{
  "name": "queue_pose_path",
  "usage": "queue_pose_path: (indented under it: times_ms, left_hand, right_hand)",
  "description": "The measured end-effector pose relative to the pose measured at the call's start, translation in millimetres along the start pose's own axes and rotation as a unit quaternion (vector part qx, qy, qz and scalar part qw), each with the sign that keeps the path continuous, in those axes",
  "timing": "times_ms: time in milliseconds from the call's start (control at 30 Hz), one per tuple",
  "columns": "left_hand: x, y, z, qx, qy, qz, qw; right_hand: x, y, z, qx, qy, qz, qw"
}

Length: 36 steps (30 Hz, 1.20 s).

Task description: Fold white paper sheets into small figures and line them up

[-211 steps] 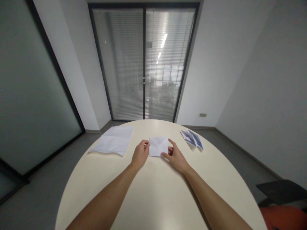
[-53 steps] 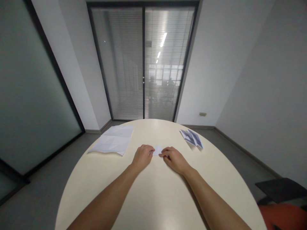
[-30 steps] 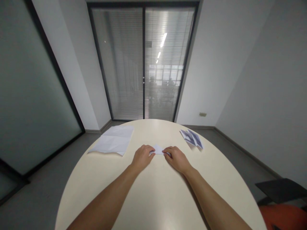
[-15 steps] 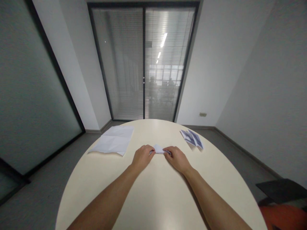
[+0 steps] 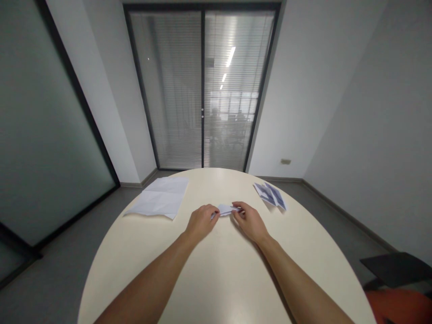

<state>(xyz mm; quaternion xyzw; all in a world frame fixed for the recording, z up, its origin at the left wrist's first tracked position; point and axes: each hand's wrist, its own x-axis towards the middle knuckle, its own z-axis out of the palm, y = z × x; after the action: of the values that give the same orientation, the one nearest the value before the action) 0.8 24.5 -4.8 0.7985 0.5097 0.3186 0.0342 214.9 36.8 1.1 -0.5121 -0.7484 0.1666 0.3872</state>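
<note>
A small folded white paper [image 5: 225,209] lies on the round cream table [image 5: 216,279] between my two hands. My left hand [image 5: 201,220] has its fingers curled and pinches the paper's left end. My right hand [image 5: 249,219] pinches the right end, thumb and forefinger closed on the fold. Most of the paper is hidden under my fingers.
A stack of creased white sheets [image 5: 161,198] lies at the table's far left. Printed blue-grey folded papers [image 5: 271,195] lie at the far right edge. A dark chair [image 5: 394,268] and something orange [image 5: 401,306] sit at lower right. Glass doors with blinds [image 5: 202,90] stand behind.
Seven seconds ago the paper lay as a wider square between my hands; now it is folded narrow. Over the last second my right hand has shifted slightly up along the fold.
</note>
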Motion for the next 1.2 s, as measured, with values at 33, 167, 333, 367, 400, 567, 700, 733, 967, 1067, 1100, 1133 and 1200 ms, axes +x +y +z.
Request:
queue_pose_path:
  times_ms: [33,167,333,367,400,567,700,733,967,1067,1100,1133,1200]
  left_hand:
    - [-0.1,0.5,-0.5,-0.003,0.000,0.000,1.000]
    - [-0.7,2.1,-1.5,-0.035,0.009,-0.005,0.999]
    - [0.4,2.8,-1.6,-0.076,0.026,-0.035,0.996]
    - [0.8,2.8,-1.5,-0.080,0.030,-0.039,0.996]
    - [1.2,2.7,-1.4,-0.084,0.032,-0.042,0.995]
    - [2.4,1.1,0.6,-0.099,0.033,-0.056,0.993]
    - [2.6,-0.1,1.9,-0.099,0.039,-0.044,0.993]
    - [2.6,-0.1,1.9,-0.102,0.040,-0.035,0.993]
    - [3.5,0.6,1.2,-0.122,0.054,-0.001,0.991]
    - [4.0,-0.1,2.1,-0.127,0.056,-0.014,0.990]
    - [4.2,-0.5,2.4,-0.127,0.056,-0.019,0.990]
    - [4.4,-0.8,2.7,-0.126,0.056,-0.025,0.990]
    - [4.8,-1.3,3.0,-0.123,0.054,-0.038,0.990]
  right_hand:
    - [0.1,-0.2,0.1,0.003,0.005,-0.003,1.000]
    - [0.0,-0.1,0.4,0.010,0.013,-0.020,1.000]
    - [-0.3,0.5,1.5,0.022,0.005,-0.029,0.999]
    - [-0.4,0.0,1.7,0.026,0.001,-0.032,0.999]
    - [-0.5,-0.7,1.7,0.031,-0.002,-0.037,0.999]
    - [-1.2,-5.2,1.0,0.058,-0.014,-0.057,0.997]
    - [-1.8,-5.8,1.0,0.075,-0.007,-0.062,0.995]
    - [-1.8,-5.5,1.2,0.078,-0.004,-0.064,0.995]
    - [-1.4,-3.3,2.8,0.073,-0.011,-0.080,0.994]
    - [-2.4,-4.8,2.0,0.065,-0.022,-0.079,0.994]
    - [-2.8,-5.5,1.7,0.062,-0.025,-0.079,0.995]
    - [-3.1,-6.1,1.3,0.059,-0.027,-0.079,0.995]
    - [-3.4,-6.8,1.1,0.049,-0.031,-0.080,0.995]
